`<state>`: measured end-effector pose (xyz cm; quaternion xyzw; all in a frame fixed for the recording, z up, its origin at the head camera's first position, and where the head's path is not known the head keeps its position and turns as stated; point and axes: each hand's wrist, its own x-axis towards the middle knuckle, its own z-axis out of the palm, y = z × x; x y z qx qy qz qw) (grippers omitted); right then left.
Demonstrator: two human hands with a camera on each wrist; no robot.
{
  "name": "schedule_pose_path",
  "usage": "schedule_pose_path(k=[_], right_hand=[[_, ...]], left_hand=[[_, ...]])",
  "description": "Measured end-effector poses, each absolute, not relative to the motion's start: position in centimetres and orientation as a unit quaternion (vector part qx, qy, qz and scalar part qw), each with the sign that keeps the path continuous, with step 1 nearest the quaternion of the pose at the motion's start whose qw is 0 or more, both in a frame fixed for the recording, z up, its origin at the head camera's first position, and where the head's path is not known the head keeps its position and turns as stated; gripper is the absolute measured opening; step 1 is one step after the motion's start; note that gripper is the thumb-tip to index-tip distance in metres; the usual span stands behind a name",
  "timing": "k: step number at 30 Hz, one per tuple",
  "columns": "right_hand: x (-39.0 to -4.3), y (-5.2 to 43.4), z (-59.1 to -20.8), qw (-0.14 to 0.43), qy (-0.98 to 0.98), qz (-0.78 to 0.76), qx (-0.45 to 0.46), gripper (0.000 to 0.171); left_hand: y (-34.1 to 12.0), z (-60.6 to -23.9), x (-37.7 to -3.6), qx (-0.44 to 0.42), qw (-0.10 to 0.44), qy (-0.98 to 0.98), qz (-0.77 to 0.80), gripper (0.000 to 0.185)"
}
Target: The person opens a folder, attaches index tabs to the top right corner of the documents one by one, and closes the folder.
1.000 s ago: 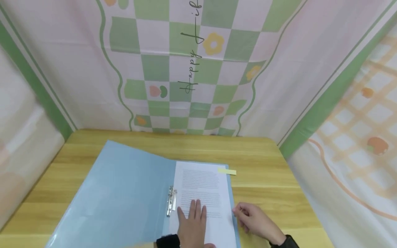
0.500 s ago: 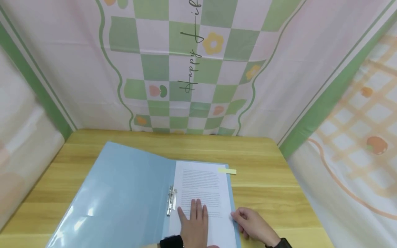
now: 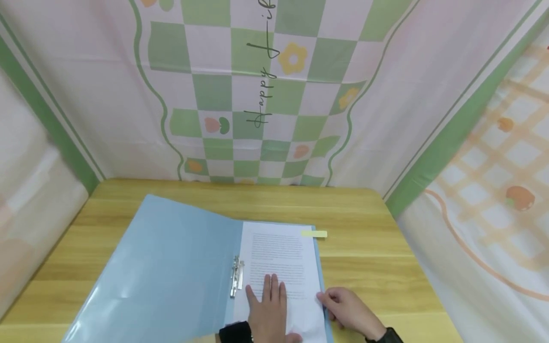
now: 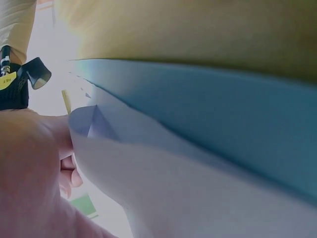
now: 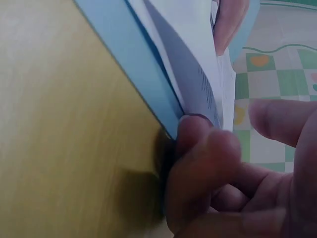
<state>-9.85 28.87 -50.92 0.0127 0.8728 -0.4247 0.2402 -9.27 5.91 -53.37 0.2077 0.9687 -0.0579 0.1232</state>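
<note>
A light blue folder [image 3: 163, 276] lies spread on the table, its metal lever clip [image 3: 235, 276] along the spine. Printed sheets of paper [image 3: 279, 252] rest on its right side. My left hand [image 3: 268, 312] presses flat on the top page, fingers straight and pointing away. At the right edge of the pages, my right hand [image 3: 349, 309] has its fingers curled and holds the edge of a sheet. In the right wrist view, a lifted page [image 5: 193, 74] bows up off the folder, with a fingertip at its edge. The left wrist view shows the paper [image 4: 158, 183] curling up at its near edge.
A yellow sticky tab [image 3: 314, 234] juts out past the upper right edge of the paper. The wooden table [image 3: 373, 247] ends at the back against a patterned cloth [image 3: 249, 95]. More cloth hangs at both sides.
My right hand has shifted slightly left onto the paper's right edge, and the page bends a little there. My left hand stays pressed on the page with only a slight shift.
</note>
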Motion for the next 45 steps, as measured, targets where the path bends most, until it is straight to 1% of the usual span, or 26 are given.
schedule_pose_path(k=[4,9,14,24,30,33,39,43,45], right_hand=[[-9.7,28.5,-50.6,0.241,0.874,-0.422,-0.005,0.048],[-9.6,28.3,-50.7,0.242,0.872,-0.426,-0.02,0.041],[-9.6,28.4,-50.9,0.238,0.873,-0.427,-0.012,0.036],[-9.7,27.9,-50.9,0.225,0.872,-0.435,0.008,0.035],[-10.0,27.7,-51.2,0.22,0.863,-0.455,-0.006,0.037],[-10.1,27.7,-51.4,0.215,0.861,-0.46,-0.006,0.038],[-10.2,27.4,-51.4,0.206,0.865,-0.458,0.012,0.04],[-10.4,27.3,-51.3,0.208,0.863,-0.46,0.026,0.039],[-10.4,27.2,-51.3,0.209,0.861,-0.463,0.031,0.039]], left_hand=[[6.0,-53.4,-9.3,0.204,0.131,0.969,-0.057,0.119],[6.0,-53.3,-9.5,0.201,0.139,0.969,-0.047,0.119],[6.0,-53.2,-9.7,0.202,0.148,0.967,-0.036,0.121],[5.7,-52.6,-9.7,0.203,0.162,0.966,0.013,0.123],[5.2,-52.3,-9.7,0.229,0.181,0.956,0.04,0.119],[5.1,-52.1,-9.7,0.248,0.176,0.951,0.047,0.115],[4.9,-51.4,-9.3,0.292,0.172,0.934,0.111,0.106],[4.9,-51.0,-9.0,0.31,0.183,0.921,0.148,0.105],[4.9,-50.9,-9.0,0.318,0.188,0.917,0.15,0.101]])
